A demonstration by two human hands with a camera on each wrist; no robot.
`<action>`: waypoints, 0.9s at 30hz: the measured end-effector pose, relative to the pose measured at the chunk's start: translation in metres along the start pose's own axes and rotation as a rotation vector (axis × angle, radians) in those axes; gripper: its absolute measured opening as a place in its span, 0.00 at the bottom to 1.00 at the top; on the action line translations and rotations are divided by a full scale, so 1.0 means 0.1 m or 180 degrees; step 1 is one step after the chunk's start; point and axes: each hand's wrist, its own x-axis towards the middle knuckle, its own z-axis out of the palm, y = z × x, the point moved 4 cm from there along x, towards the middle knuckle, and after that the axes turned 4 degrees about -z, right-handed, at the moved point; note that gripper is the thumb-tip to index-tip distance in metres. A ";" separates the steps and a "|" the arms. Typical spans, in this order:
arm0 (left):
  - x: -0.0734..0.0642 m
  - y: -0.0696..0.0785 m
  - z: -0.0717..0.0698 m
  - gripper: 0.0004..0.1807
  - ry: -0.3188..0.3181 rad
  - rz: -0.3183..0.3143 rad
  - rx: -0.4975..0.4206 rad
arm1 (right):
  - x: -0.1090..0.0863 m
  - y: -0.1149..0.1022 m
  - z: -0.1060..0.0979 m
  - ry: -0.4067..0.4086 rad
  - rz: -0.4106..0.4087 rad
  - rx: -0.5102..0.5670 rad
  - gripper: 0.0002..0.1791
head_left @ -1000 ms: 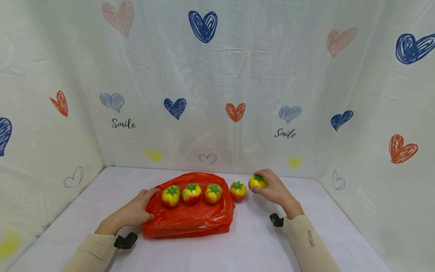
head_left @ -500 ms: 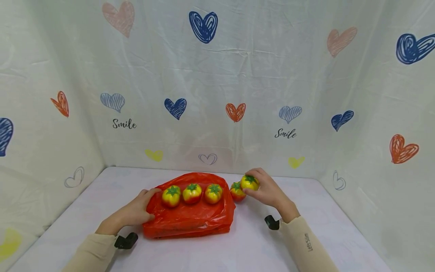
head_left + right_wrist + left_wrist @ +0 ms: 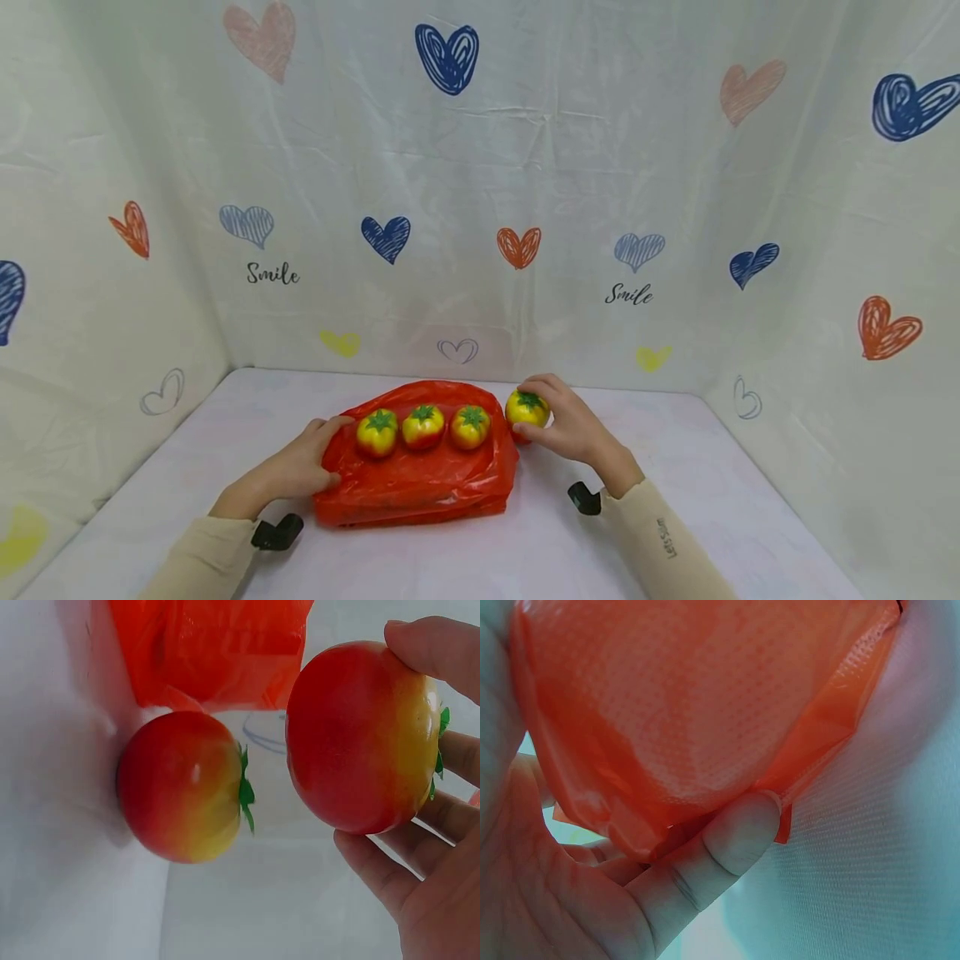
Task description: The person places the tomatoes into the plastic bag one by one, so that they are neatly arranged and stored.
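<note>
A red plastic bag (image 3: 420, 493) lies on the table, and three red-and-yellow tomatoes (image 3: 423, 427) with green leafy tops sit in a row within its open mouth. My left hand (image 3: 298, 463) grips the bag's left side; in the left wrist view the thumb (image 3: 742, 832) presses against the bag's plastic (image 3: 682, 712). My right hand (image 3: 567, 427) holds another tomato (image 3: 356, 742) by its sides, raised just beyond the bag's right edge. Under it, one more tomato (image 3: 180, 791) rests on the table beside the bag, mostly hidden in the head view.
The white-covered table (image 3: 570, 542) runs back to a pale curtain (image 3: 480, 308) printed with hearts and words, which also closes in both sides. Black wrist devices (image 3: 277, 532) jut out from both sleeves.
My right hand has carried its tomato leftward, from the right of the table tomato to over it. The left hand, the bag and the tomatoes in it have stayed in place.
</note>
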 end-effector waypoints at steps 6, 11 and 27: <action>0.00 0.00 0.00 0.44 0.0002 0.0017 0.0024 | 0.04 -0.08 0.03 0.0017 -0.0103 0.0023 0.26; -0.01 0.01 0.00 0.44 0.0000 -0.0014 0.0023 | 0.07 -0.13 0.06 -0.0039 -0.0073 0.0111 0.27; 0.00 0.00 0.00 0.44 0.0001 -0.0003 0.0032 | 0.25 -0.43 0.29 -0.0254 -0.0307 0.0252 0.27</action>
